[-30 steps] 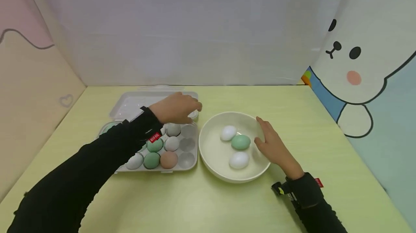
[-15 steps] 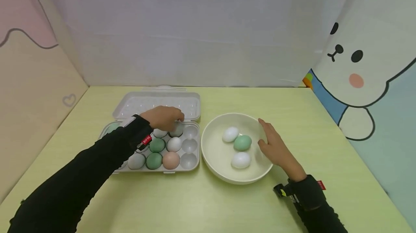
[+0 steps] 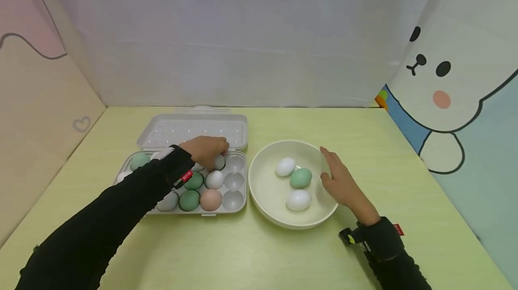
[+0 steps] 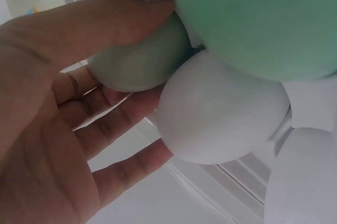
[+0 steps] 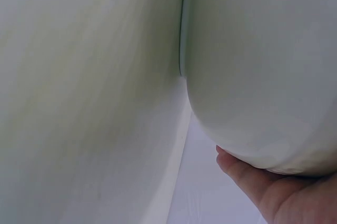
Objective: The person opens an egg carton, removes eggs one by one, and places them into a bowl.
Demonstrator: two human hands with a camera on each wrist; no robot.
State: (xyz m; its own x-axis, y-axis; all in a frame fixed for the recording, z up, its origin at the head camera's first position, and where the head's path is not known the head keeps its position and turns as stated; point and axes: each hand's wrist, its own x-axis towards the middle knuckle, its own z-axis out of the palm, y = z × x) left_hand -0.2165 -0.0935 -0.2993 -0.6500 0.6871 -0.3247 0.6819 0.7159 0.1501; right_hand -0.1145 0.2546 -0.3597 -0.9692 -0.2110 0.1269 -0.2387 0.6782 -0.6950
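My left hand (image 3: 206,149) reaches into the back row of the egg carton (image 3: 233,181). It holds a grey-green egg (image 4: 139,63), thumb on one side and fingers on the other in the left wrist view. A white egg (image 4: 221,111) and a large-looking green egg (image 4: 263,19) are close by. My right hand (image 3: 341,182) holds the right rim of the cream bowl (image 3: 263,200), its thumb over the inside and fingers outside. Inside the bowl lie two white eggs (image 3: 298,200) and a green egg (image 3: 301,177).
The carton's lid (image 3: 192,130) lies folded back behind it. Several white, green and pink eggs (image 3: 211,199) fill other cells; the right column's cells hold none. A pale yellow table (image 3: 251,254) carries everything, with a white wall (image 3: 243,56) behind.
My left hand has come left and down from beside the lid's right edge to the egg in the back row. My right hand has stayed on the bowl.
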